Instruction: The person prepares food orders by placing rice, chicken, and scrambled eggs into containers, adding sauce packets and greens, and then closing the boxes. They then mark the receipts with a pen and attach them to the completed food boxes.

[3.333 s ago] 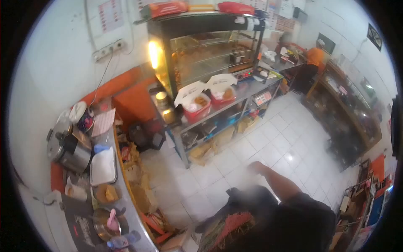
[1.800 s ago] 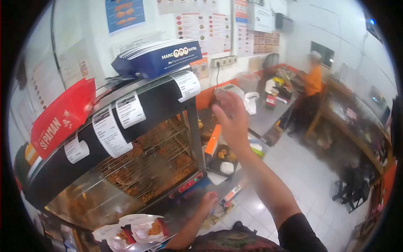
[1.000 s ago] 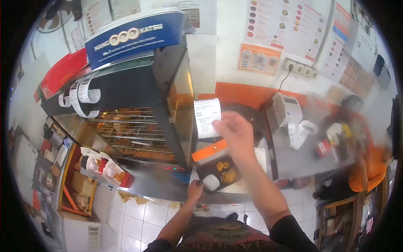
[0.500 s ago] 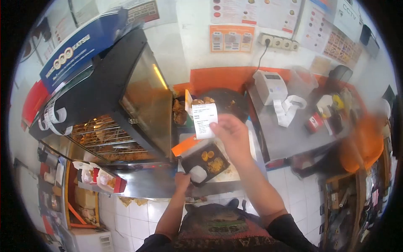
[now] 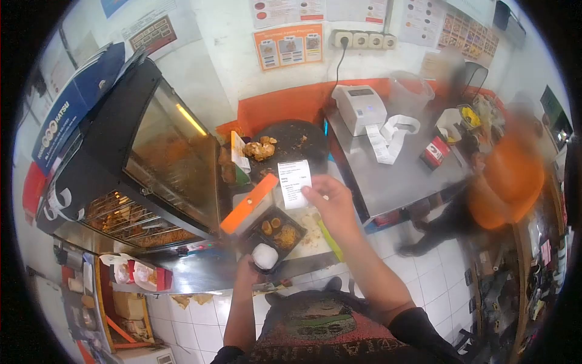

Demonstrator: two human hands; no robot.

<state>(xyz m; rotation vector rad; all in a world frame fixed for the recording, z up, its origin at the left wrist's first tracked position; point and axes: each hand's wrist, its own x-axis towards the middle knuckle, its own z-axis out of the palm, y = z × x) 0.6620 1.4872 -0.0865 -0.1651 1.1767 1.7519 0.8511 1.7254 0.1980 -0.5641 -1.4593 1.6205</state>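
Observation:
My right hand (image 5: 332, 206) pinches a printed receipt (image 5: 294, 184) between thumb and fingers, held up above the counter. With its fingers around the near-left edge, my left hand (image 5: 247, 270) grips a black food tray (image 5: 281, 257). A white mound of rice (image 5: 265, 256) sits in the tray's near corner, beside shredded yellow food (image 5: 287, 236) and egg halves (image 5: 276, 222). Just beyond the tray lies a flat orange strip (image 5: 250, 203) with a hole in it. Fried pieces (image 5: 259, 149) rest on a round dark board (image 5: 297, 141) behind the receipt.
A glass-doored warming cabinet (image 5: 173, 130) stands at left, with boxed food (image 5: 144, 274) below it. A label printer (image 5: 360, 108) trailing paper and a red box (image 5: 435, 151) are on the steel table (image 5: 364, 164). A person in orange (image 5: 508, 182) stands at right.
The view has shifted, so the surroundings appear further left. The tray is tilted differently in my left hand. My right hand still holds the receipt. The person in orange has moved against the table.

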